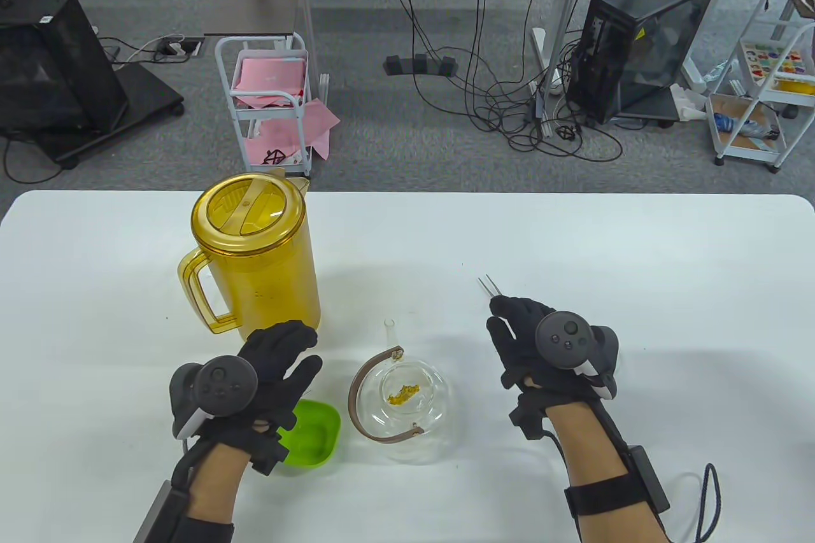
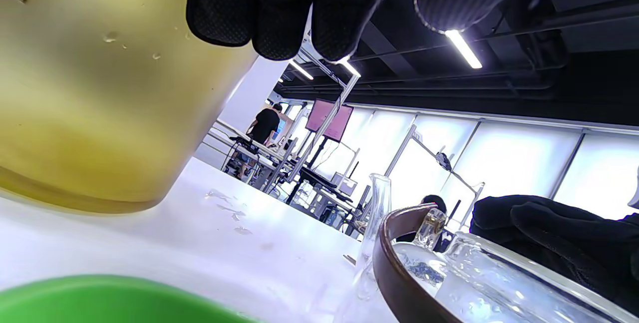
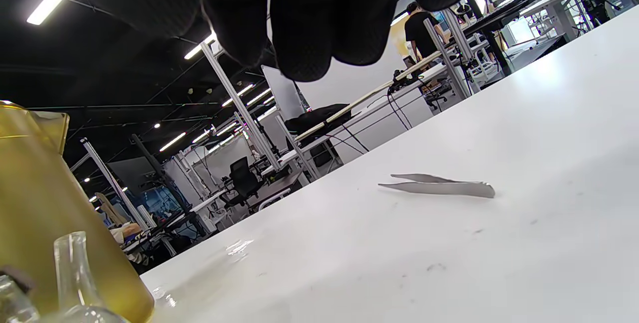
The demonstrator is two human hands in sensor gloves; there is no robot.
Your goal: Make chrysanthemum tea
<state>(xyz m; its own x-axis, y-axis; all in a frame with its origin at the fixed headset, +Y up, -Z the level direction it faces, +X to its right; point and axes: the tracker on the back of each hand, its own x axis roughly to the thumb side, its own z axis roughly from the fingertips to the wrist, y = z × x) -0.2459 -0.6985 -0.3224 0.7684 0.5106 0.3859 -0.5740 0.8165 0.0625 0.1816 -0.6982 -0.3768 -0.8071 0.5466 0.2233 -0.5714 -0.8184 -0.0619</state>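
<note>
A glass teapot (image 1: 433, 406) with a brown handle stands at the table's front middle, with yellow chrysanthemum (image 1: 404, 393) lying inside it. A lidded yellow pitcher (image 1: 255, 250) stands behind and to its left. Left of the teapot sits a green bowl (image 1: 315, 435), its left part hidden under my left hand (image 1: 299, 352), which hovers with relaxed fingers and holds nothing. Metal tweezers (image 3: 439, 187) lie flat on the table right of the teapot. My right hand (image 1: 509, 326) hangs just above them, fingers (image 3: 304, 23) loose and off the tweezers.
Water drops (image 2: 227, 203) lie on the white table (image 1: 637, 250) near the pitcher's base. Beyond the table's far edge are a small cart (image 1: 267, 104), cables and computer cases on the floor.
</note>
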